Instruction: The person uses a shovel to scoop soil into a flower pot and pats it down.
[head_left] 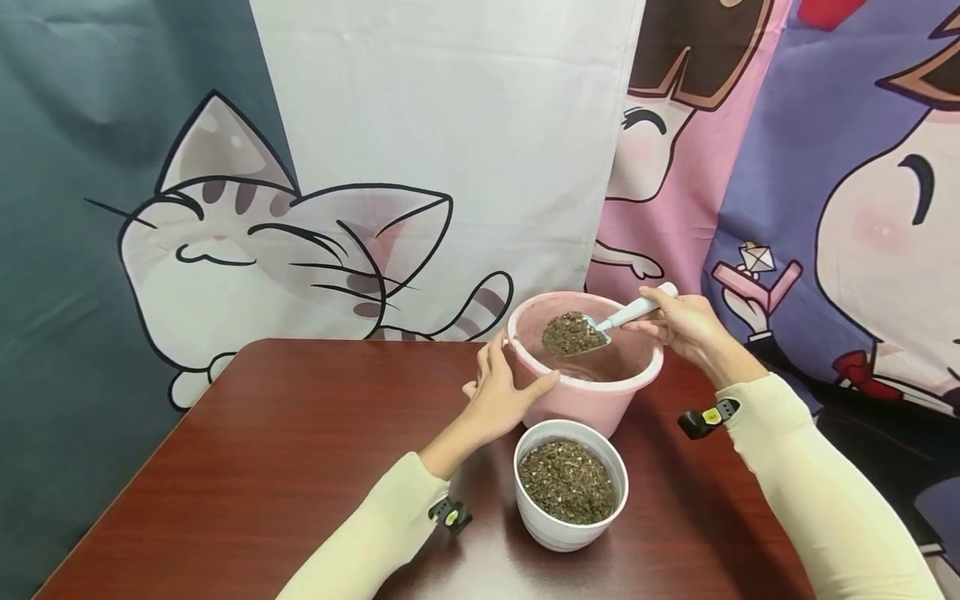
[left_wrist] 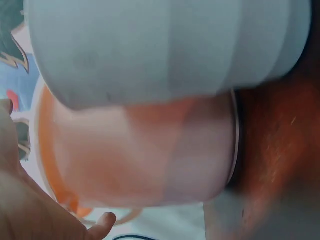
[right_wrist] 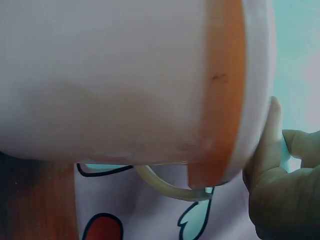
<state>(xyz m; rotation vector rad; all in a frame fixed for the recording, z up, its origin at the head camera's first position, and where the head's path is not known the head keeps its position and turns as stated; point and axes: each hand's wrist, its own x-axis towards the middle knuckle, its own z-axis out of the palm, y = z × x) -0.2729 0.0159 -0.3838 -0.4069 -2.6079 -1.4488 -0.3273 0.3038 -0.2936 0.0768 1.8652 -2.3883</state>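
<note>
A small trowel with a pale handle is gripped by my right hand. Its blade bears a heap of dark soil over the mouth of a pink bucket. My left hand holds this bucket by its left side, thumb along the front rim and fingers round the far edge. In front of the bucket stands a white pot, filled with soil to below its rim. The right wrist view shows the bucket's side close up, hiding the trowel's blade.
The reddish-brown table carries both containers, near its right part. A printed cloth with cartoon figures hangs right behind the table's back edge. A loop handle hangs at the bucket's side.
</note>
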